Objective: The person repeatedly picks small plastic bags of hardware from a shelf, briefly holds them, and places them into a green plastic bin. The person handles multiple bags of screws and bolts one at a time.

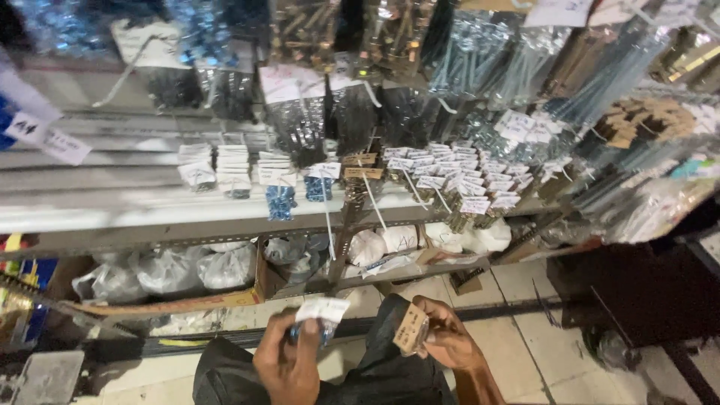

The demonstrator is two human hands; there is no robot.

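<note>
Your left hand pinches a small clear packet with a white header card, blue bits inside; your right hand grips a packet with a brown card tag. Both sit low over your lap, below the shelf. Keep cards facing up, held apart. Packet contents blurred; right fingers partly hidden.

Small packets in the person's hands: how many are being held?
2. The left hand holds a white-labelled packet of blue parts; the right hand holds a brown-labelled packet. Any others behind the fingers would be hidden.
</note>
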